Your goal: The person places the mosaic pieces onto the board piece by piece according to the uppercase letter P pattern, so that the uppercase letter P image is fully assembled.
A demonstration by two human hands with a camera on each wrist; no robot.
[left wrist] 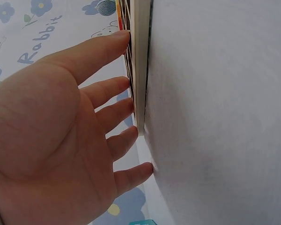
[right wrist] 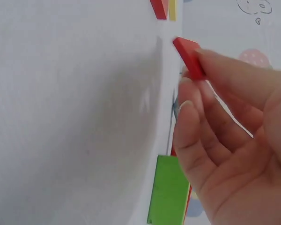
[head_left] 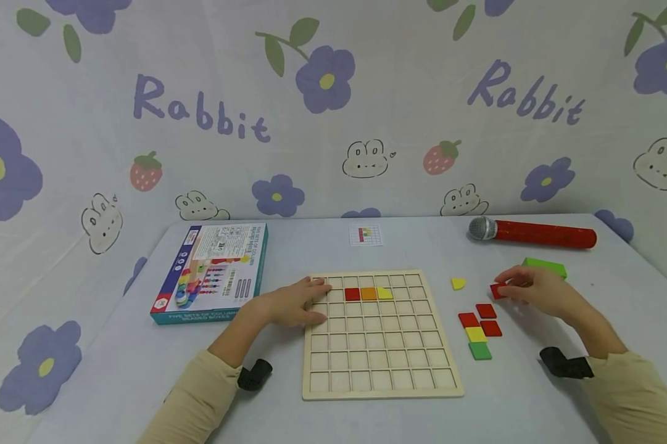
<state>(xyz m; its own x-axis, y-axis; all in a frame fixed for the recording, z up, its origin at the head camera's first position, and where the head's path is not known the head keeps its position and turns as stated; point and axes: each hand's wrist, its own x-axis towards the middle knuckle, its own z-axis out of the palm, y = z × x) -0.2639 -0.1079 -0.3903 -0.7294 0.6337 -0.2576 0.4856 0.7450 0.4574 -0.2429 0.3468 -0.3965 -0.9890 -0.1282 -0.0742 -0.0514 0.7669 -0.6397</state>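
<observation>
A wooden grid board (head_left: 385, 394) lies flat on the table. Red (head_left: 352, 294), orange (head_left: 369, 293) and yellow (head_left: 385, 293) tiles sit side by side in its second row; the yellow one has a rounded corner. My left hand (head_left: 291, 303) rests its spread fingertips on the board's left edge. Between thumb and fingers, my right hand (head_left: 538, 290) pinches a red square tile (right wrist: 189, 57), right of the board and lifted off the table in the right wrist view. Near it lie several loose tiles: red (head_left: 485, 311), yellow (head_left: 476, 334), green (head_left: 480, 351), and a round-cornered yellow one (head_left: 458, 283).
A boxed toy set (head_left: 216, 271) lies at the left. Behind the board is a small pattern card (head_left: 366, 235). At the back right lies a red microphone (head_left: 544, 234), with a green block (head_left: 545, 267) in front of it, beside my right hand. A patterned cloth hangs behind.
</observation>
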